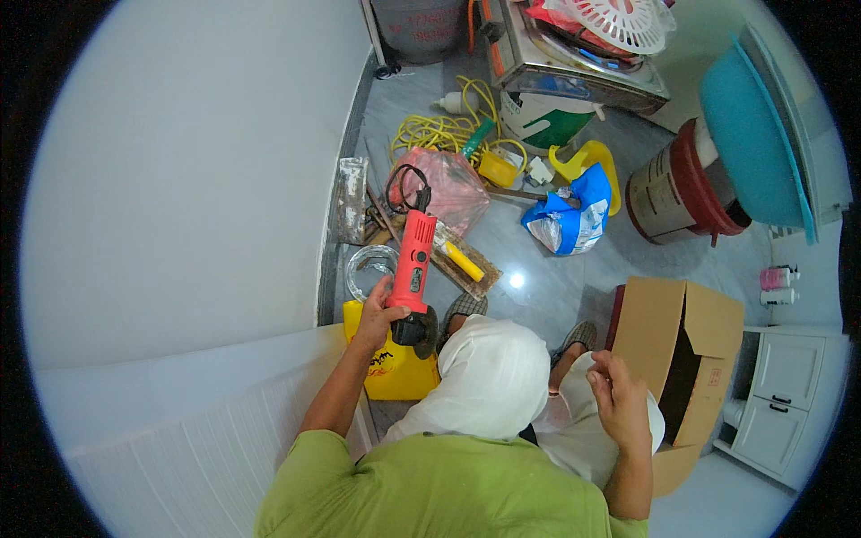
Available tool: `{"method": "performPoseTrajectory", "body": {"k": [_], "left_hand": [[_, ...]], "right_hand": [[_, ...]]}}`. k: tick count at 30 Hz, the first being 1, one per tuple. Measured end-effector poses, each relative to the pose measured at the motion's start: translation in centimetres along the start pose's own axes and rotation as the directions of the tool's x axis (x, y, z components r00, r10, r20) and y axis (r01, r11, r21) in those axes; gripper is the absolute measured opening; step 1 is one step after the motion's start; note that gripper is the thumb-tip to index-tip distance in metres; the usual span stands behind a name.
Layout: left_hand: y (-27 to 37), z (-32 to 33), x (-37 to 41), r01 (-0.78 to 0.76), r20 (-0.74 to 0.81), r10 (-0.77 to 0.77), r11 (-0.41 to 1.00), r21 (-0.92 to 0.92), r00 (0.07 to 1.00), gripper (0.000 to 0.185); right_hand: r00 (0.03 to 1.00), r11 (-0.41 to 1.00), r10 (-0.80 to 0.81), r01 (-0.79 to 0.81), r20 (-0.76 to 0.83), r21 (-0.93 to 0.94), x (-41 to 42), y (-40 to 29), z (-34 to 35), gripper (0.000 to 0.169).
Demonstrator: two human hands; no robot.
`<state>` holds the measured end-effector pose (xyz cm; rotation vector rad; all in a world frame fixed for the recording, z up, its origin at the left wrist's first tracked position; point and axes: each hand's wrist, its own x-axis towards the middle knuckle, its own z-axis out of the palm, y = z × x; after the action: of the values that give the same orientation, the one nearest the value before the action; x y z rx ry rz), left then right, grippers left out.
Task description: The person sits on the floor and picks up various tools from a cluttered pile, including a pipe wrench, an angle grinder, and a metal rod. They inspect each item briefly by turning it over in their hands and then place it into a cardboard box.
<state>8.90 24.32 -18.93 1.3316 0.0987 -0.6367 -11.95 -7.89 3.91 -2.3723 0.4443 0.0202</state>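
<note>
My left hand (pixel 378 315) is closed around the lower body of a red angle grinder (pixel 412 265), near its black gear head. A dark disc (pixel 426 333) shows beside that head, and a black cord loops at the tool's far end. My right hand (pixel 617 393) is raised above my right knee with its fingers curled; I cannot tell whether anything small is between them. Under the grinder lies a yellow bag (pixel 403 371) with writing. A plastering trowel with a yellow handle (pixel 463 261) rests on the floor just right of the tool, near a pink plastic bag (pixel 447 188).
A wall stands close on the left. Ahead lie a coiled yellow cable (pixel 430 132), a blue and white bag (pixel 572 218) and a metal trowel (pixel 352 202). An open cardboard box (pixel 649 323) stands at right, below a red-rimmed bucket (pixel 662 195).
</note>
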Motion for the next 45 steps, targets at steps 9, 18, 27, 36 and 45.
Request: {"method": "performPoseTrajectory", "body": {"k": [9,18,27,36,45], "left_hand": [[5.7,1.4,-2.8,-0.089,0.247,0.109,0.992,-0.091,0.963,0.080],[12.9,5.3,-6.5,0.015,0.486,0.154,0.945,-0.326,0.860,0.080],[15.8,9.0,-9.1,0.277,0.583,0.002,0.879,-0.388,0.812,0.065],[17.9,12.7,-10.2,0.298,0.571,-0.174,0.945,-0.131,0.802,0.069],[18.3,15.3,-9.9,0.124,0.818,0.130,0.963,-0.239,0.560,0.047]], "right_hand": [[0.998,0.999,-0.001,0.003,-0.056,0.050,-0.7,-0.3,0.0,0.023],[0.985,0.992,-0.093,0.104,-0.146,0.071,-0.8,-0.2,0.7,0.026],[0.912,0.985,-0.146,0.169,-0.384,0.028,-1.2,0.5,-0.3,0.051],[0.807,0.840,-0.428,0.190,-0.406,-0.508,-0.1,-5.8,-4.4,0.087],[0.784,0.934,-0.352,0.326,-0.511,-0.143,-0.2,-1.8,-3.4,0.073]]}}
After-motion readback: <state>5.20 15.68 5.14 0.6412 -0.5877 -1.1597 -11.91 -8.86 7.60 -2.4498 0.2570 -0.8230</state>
